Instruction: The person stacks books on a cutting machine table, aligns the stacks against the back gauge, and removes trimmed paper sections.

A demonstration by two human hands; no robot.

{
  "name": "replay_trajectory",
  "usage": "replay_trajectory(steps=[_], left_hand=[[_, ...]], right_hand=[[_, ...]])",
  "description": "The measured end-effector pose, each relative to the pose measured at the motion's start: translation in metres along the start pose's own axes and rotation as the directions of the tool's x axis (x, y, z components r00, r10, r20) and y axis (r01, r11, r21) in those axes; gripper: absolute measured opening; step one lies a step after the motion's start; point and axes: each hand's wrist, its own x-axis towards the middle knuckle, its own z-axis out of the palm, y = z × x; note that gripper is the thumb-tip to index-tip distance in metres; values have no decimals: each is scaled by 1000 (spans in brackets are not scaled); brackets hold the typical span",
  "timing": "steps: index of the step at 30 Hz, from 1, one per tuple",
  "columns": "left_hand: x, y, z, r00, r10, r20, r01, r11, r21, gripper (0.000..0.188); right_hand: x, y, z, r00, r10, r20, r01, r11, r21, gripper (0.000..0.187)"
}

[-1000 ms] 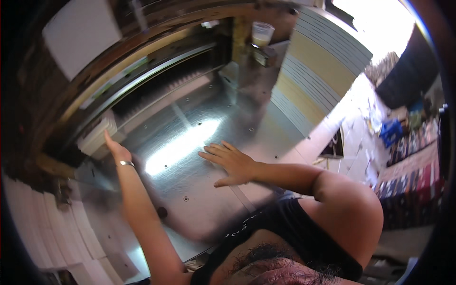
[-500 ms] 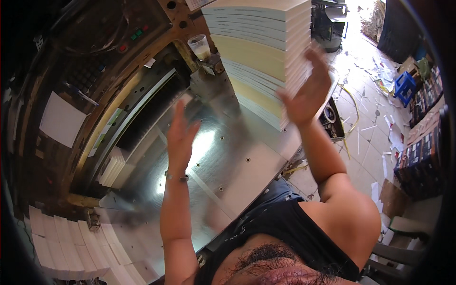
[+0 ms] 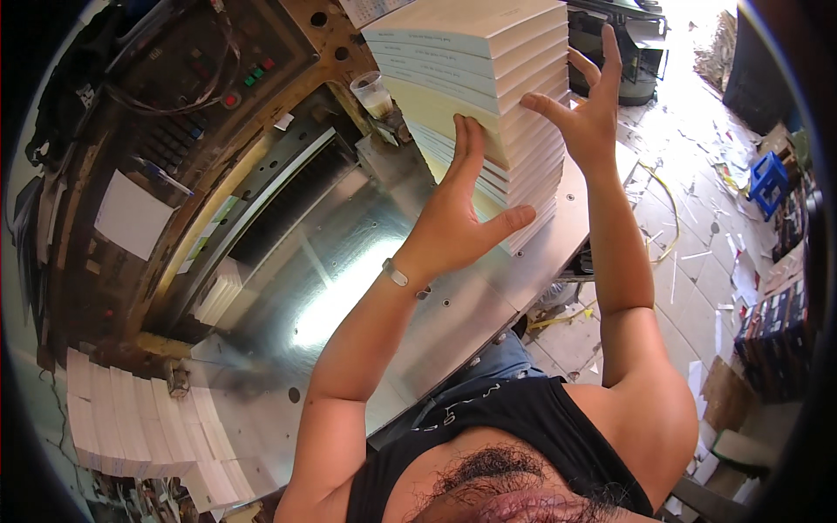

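Observation:
A tall stack of paperback books with pale covers stands at the far end of the metal table. My left hand is at the stack's left side, fingers stretched up along the spines and thumb spread toward the near corner. On the other side, my right hand has its fingers spread, the thumb reaching to the page edges near the top. Neither hand grips the books; whether the fingertips press on them I cannot tell. A wristband is on my left wrist.
A plastic cup sits on the machine's frame left of the stack. More stacked books stand at the near left, and a few thin ones lie by the machine's opening. Paper scraps and a blue stool are on the floor at right.
My left hand has moved right and up to the side of the book stack. My right hand has shifted slightly up and right, with its fingers spreading wider.

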Motion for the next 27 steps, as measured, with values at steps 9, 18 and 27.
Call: replay_trajectory(steps=[9,18,27], left_hand=[[2,3,-6,998,45,-34,-40,992,123,104],[7,-57,-58,714,101,-693,19,986,163,103],[44,-9,-93,681,727,-92,-165,275,947,79]], right_hand=[[-18,-15,8,988,-65,-143,67,998,10,121],[-47,-25,15,943,-333,-14,332,935,127,112],[-62,-13,-3,965,-263,19,257,954,157,101]])
